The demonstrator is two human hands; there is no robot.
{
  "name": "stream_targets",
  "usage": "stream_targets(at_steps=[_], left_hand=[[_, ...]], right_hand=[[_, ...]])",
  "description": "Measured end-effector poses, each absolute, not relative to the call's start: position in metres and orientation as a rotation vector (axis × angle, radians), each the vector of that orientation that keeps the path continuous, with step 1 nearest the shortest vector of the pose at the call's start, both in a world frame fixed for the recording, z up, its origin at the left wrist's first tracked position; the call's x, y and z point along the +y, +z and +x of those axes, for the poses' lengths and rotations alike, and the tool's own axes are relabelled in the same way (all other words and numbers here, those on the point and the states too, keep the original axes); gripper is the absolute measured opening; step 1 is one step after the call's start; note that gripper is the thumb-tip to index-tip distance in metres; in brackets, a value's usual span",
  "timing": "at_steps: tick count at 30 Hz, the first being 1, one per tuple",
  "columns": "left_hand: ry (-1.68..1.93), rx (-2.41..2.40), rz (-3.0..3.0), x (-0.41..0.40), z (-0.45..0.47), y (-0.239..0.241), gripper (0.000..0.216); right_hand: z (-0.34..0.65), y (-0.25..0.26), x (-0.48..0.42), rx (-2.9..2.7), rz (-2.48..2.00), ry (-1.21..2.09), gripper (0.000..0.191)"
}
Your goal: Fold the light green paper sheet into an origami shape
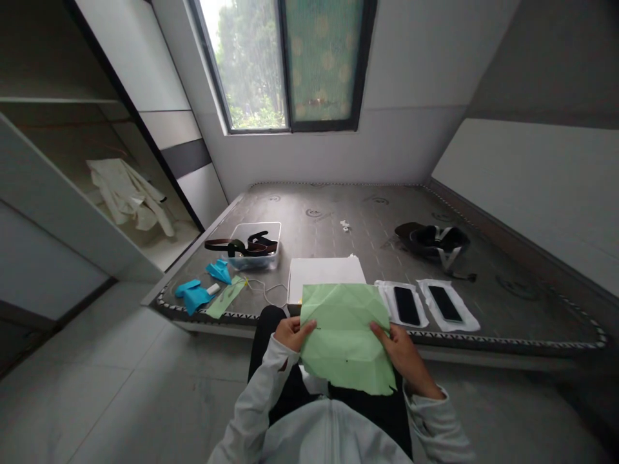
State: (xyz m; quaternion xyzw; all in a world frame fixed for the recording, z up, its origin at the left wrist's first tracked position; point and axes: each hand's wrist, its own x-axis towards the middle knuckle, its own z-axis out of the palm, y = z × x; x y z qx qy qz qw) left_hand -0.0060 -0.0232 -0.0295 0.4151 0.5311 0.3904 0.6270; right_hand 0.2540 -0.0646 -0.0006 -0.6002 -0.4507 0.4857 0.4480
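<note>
A creased light green paper sheet (344, 335) is spread out in front of me, above my lap. My left hand (293, 332) pinches its left edge, thumb on top. At the right edge my right hand (400, 351) grips the sheet with fingers closed on it. Just beyond the paper, a white flat box (325, 272) lies at the near edge of the bare mattress (367, 225).
Two black phones (407, 305) (445, 303) lie on white wrappers right of the box. A clear tub with dark straps (251, 246), blue folded papers (194, 295), a green paper strip (226, 296) and a white cable sit at left. A dark shoe (432, 240) lies farther right. An open wardrobe stands left.
</note>
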Motion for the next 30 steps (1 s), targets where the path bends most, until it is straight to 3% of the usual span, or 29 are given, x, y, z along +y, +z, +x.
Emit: stream_targets(at_steps=[7, 12, 14, 19, 21, 26, 30], left_hand=[[0.965, 1.052, 0.978, -0.022, -0.015, -0.007, 0.062], [1.002, 0.93, 1.092, -0.021, -0.023, 0.0, 0.041], [1.043, 0.952, 1.104, -0.021, -0.024, -0.002, 0.039], [1.247, 1.094, 0.921, -0.024, -0.016, -0.01, 0.028], [1.27, 1.131, 0.909, -0.028, -0.009, -0.011, 0.027], [1.23, 1.13, 0.918, -0.034, 0.001, -0.009, 0.025], [1.1, 1.033, 0.948, -0.032, -0.004, -0.009, 0.022]], right_hand=[[0.251, 0.002, -0.068, -0.889, -1.24, 1.382, 0.045], [0.255, 0.003, -0.069, -0.844, -1.152, 1.429, 0.026], [0.255, 0.004, -0.069, -0.721, -1.105, 1.412, 0.03], [0.241, -0.004, -0.071, -0.522, -0.84, 1.486, 0.071], [0.228, -0.013, -0.073, -0.542, -0.816, 1.481, 0.076], [0.2, -0.047, -0.073, -0.686, -0.878, 1.451, 0.068], [0.204, -0.055, -0.072, -1.026, -1.182, 1.385, 0.048]])
